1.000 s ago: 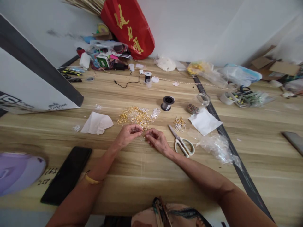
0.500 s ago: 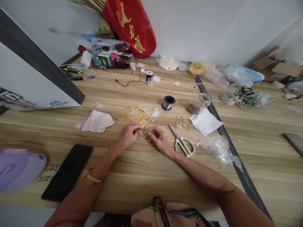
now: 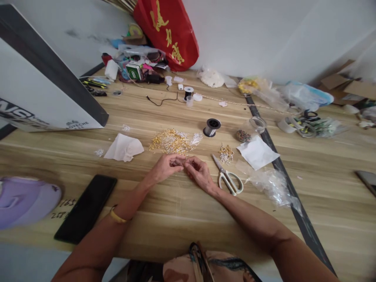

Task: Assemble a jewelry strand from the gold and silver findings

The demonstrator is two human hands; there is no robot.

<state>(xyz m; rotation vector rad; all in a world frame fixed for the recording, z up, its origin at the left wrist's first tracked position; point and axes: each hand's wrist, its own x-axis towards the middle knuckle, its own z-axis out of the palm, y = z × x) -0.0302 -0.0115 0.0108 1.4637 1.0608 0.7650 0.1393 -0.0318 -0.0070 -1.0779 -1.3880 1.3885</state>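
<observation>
My left hand and my right hand meet at the near edge of a pile of small gold and silver pieces. The right thumb and fingers are pinched together at the left fingertips; whatever is between them is too small to make out. My left fingers curl toward the right hand, with the thumb below them. Right of the pile lies a smaller heap of gold and silver pieces. White-handled scissors rest beside my right hand, blades pointing away. Behind the pile stands a spool of thin wire.
A crumpled white paper and a black phone lie to the left, near a large box. On the right are a white sheet, clear plastic bags and a tipped jar of beads. Clutter lines the wall.
My left hand has moved in to the right, so its fingertips now meet those of my right hand. The whole view has shifted slightly.
</observation>
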